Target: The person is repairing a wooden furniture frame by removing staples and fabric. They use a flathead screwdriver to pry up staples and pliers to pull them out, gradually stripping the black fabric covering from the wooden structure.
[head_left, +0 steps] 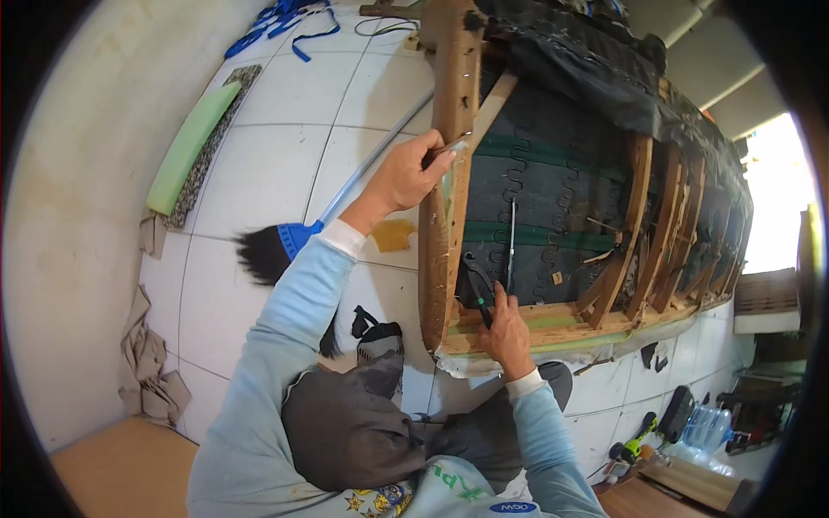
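Note:
A sofa frame of wood (449,233) lies tipped over in front of me, its zigzag springs (518,164) and dark backing cloth exposed. At its left rail my left hand (408,173) is closed, thumb and fingers pinched by the rail's edge; what sits between the fingertips is too small to name. My right hand (508,338) is over the near rail, fingers curled round the handle of black-and-green pliers (475,281), whose head points away from me. Just beyond its fingers stands a long thin tool with a metal shaft (513,226), seemingly a screwdriver; whether I also grip it is unclear.
A blue broom (298,237) leans left of the frame, near a green foam strip (192,151). Crumpled beige cloth (151,367) lies by the wall. Black torn cloth (587,78) hangs over the frame's far side. At the right are a green power tool (637,440) and plastic bottles (706,430).

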